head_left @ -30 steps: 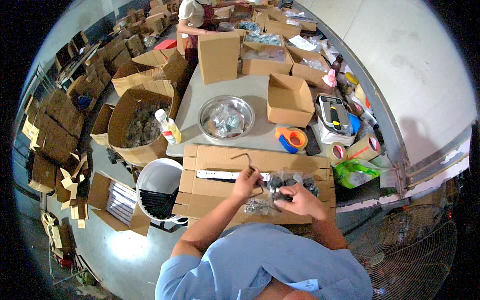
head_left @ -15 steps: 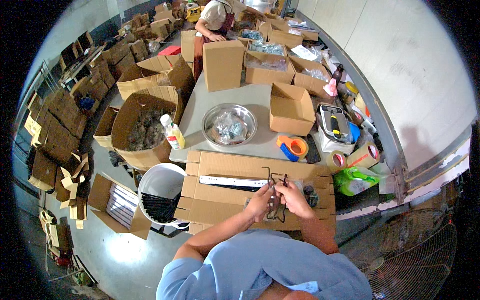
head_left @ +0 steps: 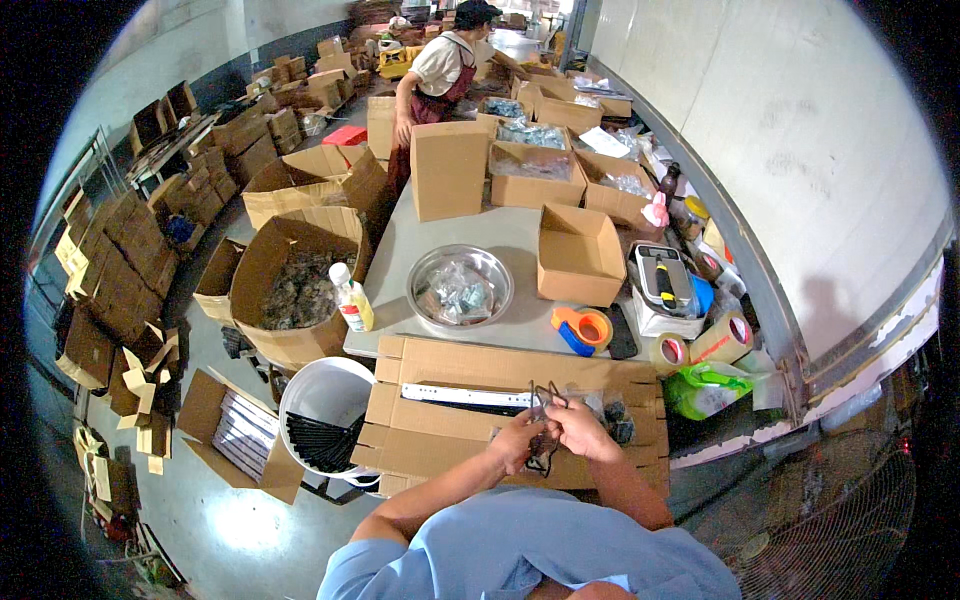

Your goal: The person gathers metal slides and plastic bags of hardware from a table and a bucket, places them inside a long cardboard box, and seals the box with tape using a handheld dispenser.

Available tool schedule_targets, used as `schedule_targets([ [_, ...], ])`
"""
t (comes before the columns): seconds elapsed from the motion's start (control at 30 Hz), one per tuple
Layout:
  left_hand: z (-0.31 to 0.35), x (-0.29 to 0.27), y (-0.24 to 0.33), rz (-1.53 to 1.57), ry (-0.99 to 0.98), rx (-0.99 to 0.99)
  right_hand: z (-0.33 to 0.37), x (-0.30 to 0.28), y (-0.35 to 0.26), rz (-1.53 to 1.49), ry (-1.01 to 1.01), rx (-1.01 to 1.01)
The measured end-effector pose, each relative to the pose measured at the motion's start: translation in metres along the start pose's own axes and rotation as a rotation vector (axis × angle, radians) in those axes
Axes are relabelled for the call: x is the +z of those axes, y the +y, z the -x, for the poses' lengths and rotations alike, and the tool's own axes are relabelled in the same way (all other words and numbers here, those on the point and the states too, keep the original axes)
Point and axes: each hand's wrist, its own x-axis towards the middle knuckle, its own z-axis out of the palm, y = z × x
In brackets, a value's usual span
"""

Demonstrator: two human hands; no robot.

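Note:
My left hand (head_left: 518, 443) and my right hand (head_left: 580, 430) are close together over a flattened cardboard box (head_left: 420, 450). Between them are dark bent wire pieces (head_left: 543, 392), thin rods with angled ends that stick out above and below my fingers. Both hands are closed on these wires; my fingers hide how many there are. Just beyond my left hand, a white slotted metal rail (head_left: 465, 395) lies in an opening of the cardboard, with a dark strip along its near side. Beside my right hand sits a clear plastic bag (head_left: 617, 420) with dark contents.
A metal bowl (head_left: 460, 320) with bagged parts stands beyond the cardboard, near a bottle (head_left: 350, 300), an open carton (head_left: 580, 255) and an orange tape dispenser (head_left: 583, 330). At left is a white bucket (head_left: 325, 385) of black rods. A co-worker (head_left: 440, 75) stands at the far end.
The view has tilted up, so the table sits lower and the co-worker's head now shows. My hands have drawn closer together, and the wires they hold have turned and bunched.

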Motion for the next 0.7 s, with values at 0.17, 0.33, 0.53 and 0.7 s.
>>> schedule_targets([
  [0.17,0.013,0.013,0.016,-0.040,0.119,0.046,0.016,0.012,-0.024,-0.075,0.078,-0.073],
  [0.33,0.006,0.001,0.007,-0.372,0.115,0.262,0.007,-0.009,-0.016,-0.222,0.244,-0.195],
  [0.53,0.017,0.009,0.007,-0.806,0.036,0.470,0.009,0.014,-0.006,-0.396,-0.044,-0.178],
  [0.7,0.022,0.010,0.015,-1.113,0.027,0.552,0.007,0.004,-0.002,-0.322,-0.044,-0.208],
])
